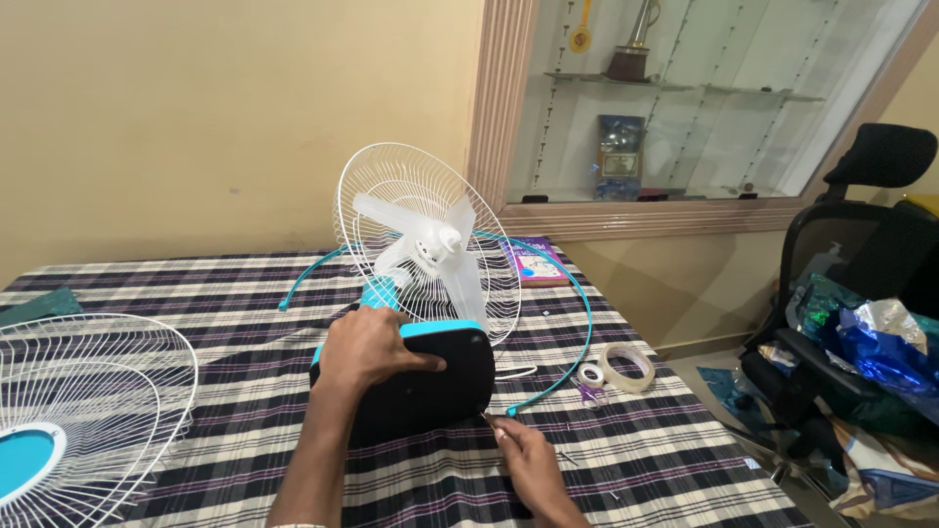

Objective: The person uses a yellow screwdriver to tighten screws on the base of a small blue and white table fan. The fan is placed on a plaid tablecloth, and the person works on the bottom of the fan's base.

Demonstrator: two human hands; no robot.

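Note:
A small table fan lies tipped on the checked tablecloth, its black base (440,386) turned toward me. Its white wire rear guard (391,191) and translucent white blades (430,240) point away. My left hand (367,347) grips the top of the black base by the turquoise neck. My right hand (523,450) pinches a small thin metal piece, probably a screw or tool tip, against the base's lower right corner. A thin turquoise ring (577,332) curves around the fan on the table.
The detached front guard (88,411) with a turquoise centre lies at the left. Two tape rolls (626,367) and a purple booklet (538,259) sit on the right of the table. An office chair (861,254) piled with shiny wrapping stands beside the table's right edge.

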